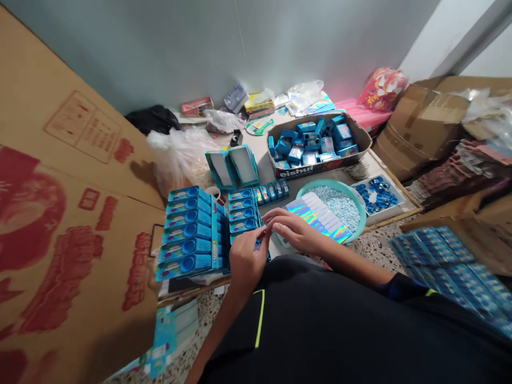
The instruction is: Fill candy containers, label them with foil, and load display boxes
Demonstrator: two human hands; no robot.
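My left hand (248, 255) and my right hand (295, 229) meet at the table's front edge, fingertips together. The left fingers are closed, with a bit of blue showing beside them; its kind is hidden. My right fingers are bent and pressed together over the left fingertips. Just behind them stands a short row of blue display boxes (242, 210) with round recesses. A larger stack of such boxes (188, 234) lies to the left. Right of my hands, shiny holographic card strips (318, 216) rest across a turquoise basin (362, 213) of small pale pieces (340, 205).
A cut-down carton (320, 169) holds many small blue boxes. Near it sits a white tray (394, 205) of blue round pieces. A tall cardboard box (80, 213) walls off the left. Two upright open boxes (232, 168) and a mug (216, 193) stand behind the stacks.
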